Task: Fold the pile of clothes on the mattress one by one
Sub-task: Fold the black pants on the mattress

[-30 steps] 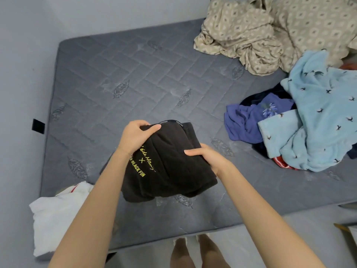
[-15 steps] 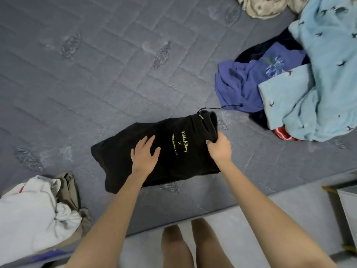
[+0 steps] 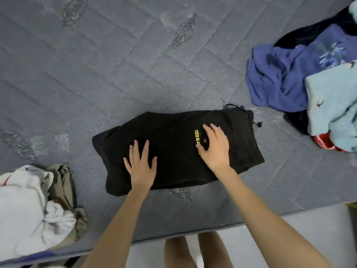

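Black shorts (image 3: 173,147) lie folded near the mattress (image 3: 116,74) edge, left hand (image 3: 141,167) and right hand (image 3: 215,149) both spread flat on top. Best bet: smooth outward from the middle before halving, so creases don't get trapped.

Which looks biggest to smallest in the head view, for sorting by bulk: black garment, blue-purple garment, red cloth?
1. Black garment, spread flat under both hands.
2. Blue-purple garment, crumpled and partly covered, so its true size is unsure.
3. Red cloth, only a corner showing.
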